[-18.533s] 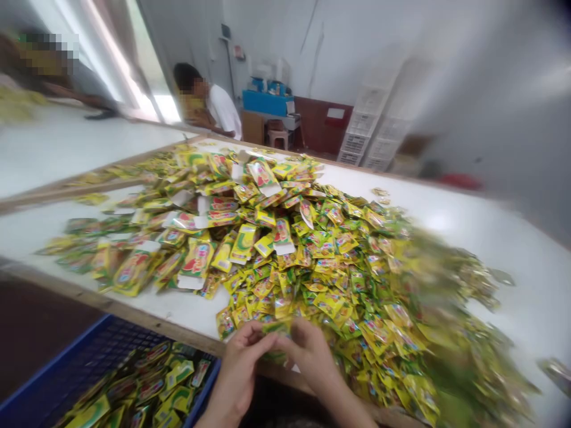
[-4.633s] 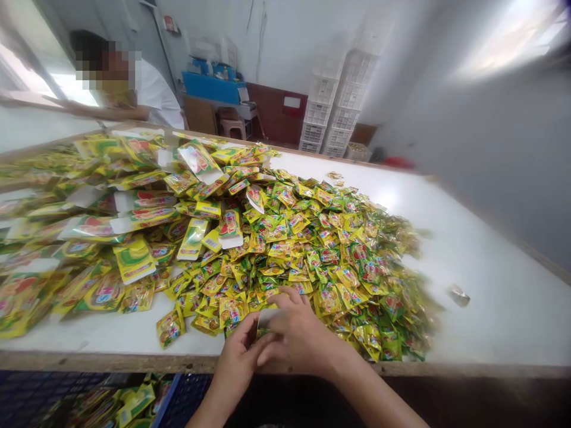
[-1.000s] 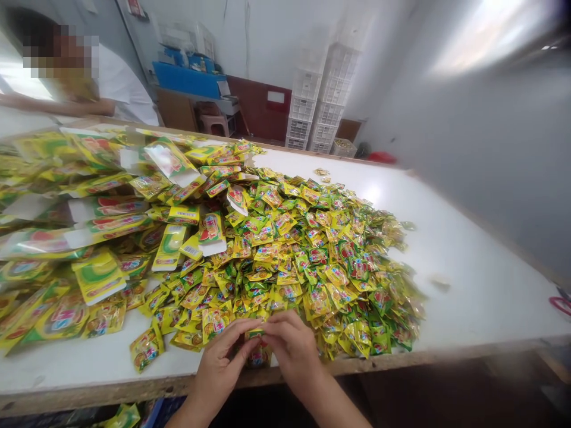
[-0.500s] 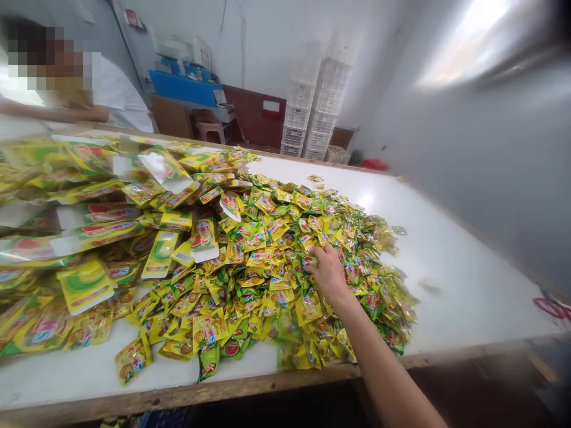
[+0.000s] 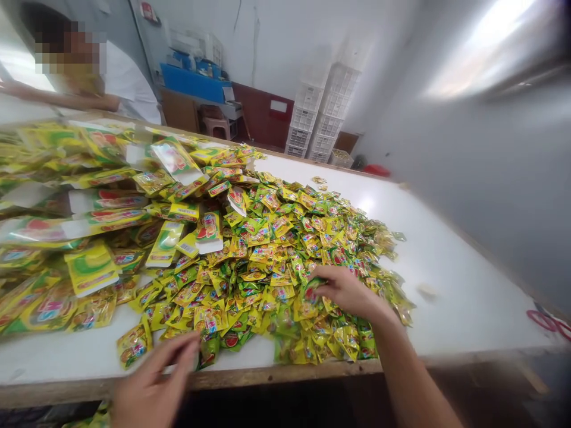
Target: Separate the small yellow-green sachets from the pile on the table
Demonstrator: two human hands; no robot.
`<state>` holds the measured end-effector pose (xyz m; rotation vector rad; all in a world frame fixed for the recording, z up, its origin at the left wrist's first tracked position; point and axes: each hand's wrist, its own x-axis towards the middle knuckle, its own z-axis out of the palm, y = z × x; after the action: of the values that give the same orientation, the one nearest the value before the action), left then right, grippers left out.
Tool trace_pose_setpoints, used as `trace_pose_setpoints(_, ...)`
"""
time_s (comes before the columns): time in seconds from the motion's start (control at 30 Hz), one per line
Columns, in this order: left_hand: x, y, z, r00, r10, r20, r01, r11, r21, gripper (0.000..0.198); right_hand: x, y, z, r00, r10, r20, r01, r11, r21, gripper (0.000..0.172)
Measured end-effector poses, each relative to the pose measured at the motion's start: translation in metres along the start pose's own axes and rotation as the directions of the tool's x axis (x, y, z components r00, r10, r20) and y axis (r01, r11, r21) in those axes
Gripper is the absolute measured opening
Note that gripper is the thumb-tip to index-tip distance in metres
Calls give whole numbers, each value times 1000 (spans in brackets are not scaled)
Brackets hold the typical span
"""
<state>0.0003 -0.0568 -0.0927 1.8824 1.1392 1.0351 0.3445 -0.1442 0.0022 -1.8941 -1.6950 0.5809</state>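
My right hand [image 5: 341, 288] is above the front right part of a heap of small yellow and green foil packets [image 5: 267, 255]. Its thumb and fingers pinch a green packet [image 5: 313, 288]. At the table's front edge, my left hand [image 5: 154, 377] is blurred, with thumb and fingers drawn together; what lies between them cannot be made out. Just beyond it lies a loose yellow packet [image 5: 132, 345]. Printed yellow-green cardboard boxes [image 5: 165, 244], several with white flaps showing, are piled left of the packets.
The white table [image 5: 455, 267] has a wooden rim [image 5: 267, 377]. Red-handled scissors [image 5: 542, 320] lie at its right edge. A co-worker in a white top [image 5: 129, 77] is at the far left. White crates [image 5: 330, 107] are stacked behind, near a blue-topped table [image 5: 191, 82].
My left hand has come into view at the bottom. My right hand has drawn back from the heap toward me, now with a green packet. The view has shifted slightly.
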Motion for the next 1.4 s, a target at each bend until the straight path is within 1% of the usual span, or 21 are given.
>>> trace_pose_setpoints(0.03,1,8,19,994,69,84,-68,998,-10,16,2,-5,4,995,-12,99,19,997,-68,13)
trace_pose_setpoints(0.07,2,18,38,963,160,218,-152,987,-51,14,6,-8,9,987,-6,163,28,990,-135,12)
trace_pose_setpoints(0.13,4,36,73,865,260,429,-229,966,-124,20,15,-8,24,981,39,190,8,972,-237,14)
trace_pose_setpoints(0.17,6,43,85,829,285,481,-248,958,-140,23,18,-5,32,984,60,170,-12,963,-268,15)
trace_pose_setpoints(0.23,14,47,94,834,303,462,-288,952,-105,25,20,0,45,990,81,119,-40,947,-319,19)
trace_pose_setpoints(0.3,28,39,81,893,306,331,-328,944,11,22,15,0,55,992,81,93,-42,933,-357,16)
trace_pose_setpoints(0.4,64,17,40,952,288,103,-304,925,226,20,-2,-8,65,998,40,48,-15,904,-427,15)
trace_pose_setpoints(0.5,111,4,2,963,264,-54,-227,902,366,24,-20,-21,75,997,-72,14,68,837,-542,21)
trace_pose_setpoints(0.57,144,2,-8,961,260,-96,-197,885,423,27,-29,-29,83,995,-94,44,102,808,-580,27)
trace_pose_setpoints(0.63,174,5,-7,961,271,-55,-219,867,448,30,-35,-37,88,996,-71,49,87,790,-608,30)
trace_pose_setpoints(0.7,197,11,-1,949,309,69,-307,843,442,34,-39,-41,90,997,-62,44,76,764,-640,31)
trace_pose_setpoints(0.8,221,22,3,886,369,280,-457,796,397,32,-44,-39,87,996,-61,58,84,757,-648,31)
trace_pose_setpoints(0.93,239,37,-10,823,405,399,-549,749,371,33,-53,-18,86,997,-8,-77,-29,880,-474,22)
trace_pose_setpoints(1.0,237,45,-17,802,427,417,-578,728,368,33,-56,-5,88,974,45,-221,-100,963,-249,9)
trace_pose_setpoints(1.03,230,50,-18,811,428,400,-570,734,371,37,-56,-1,89,952,97,-289,-132,986,-105,5)
trace_pose_setpoints(1.07,219,53,-17,833,417,365,-541,752,377,42,-55,0,89,925,161,-344,-153,987,50,12)
trace_pose_setpoints(1.13,183,60,-5,902,344,259,-423,822,382,46,-47,-6,88,858,291,-424,-137,924,358,22)
trace_pose_setpoints(1.2,135,62,19,931,262,256,-344,864,368,34,-35,-23,88,784,382,-490,-38,817,575,21)
trace_pose_setpoints(1.27,86,61,49,937,83,339,-175,952,250,23,-21,-42,91,734,404,-546,72,753,654,17)
trace_pose_setpoints(1.33,48,57,76,921,19,389,-79,987,139,27,-9,-55,99,746,346,-569,115,775,622,14)
trace_pose_setpoints(1.4,26,50,95,937,-10,350,-27,994,101,32,-2,-59,111,773,232,-591,117,863,492,15)
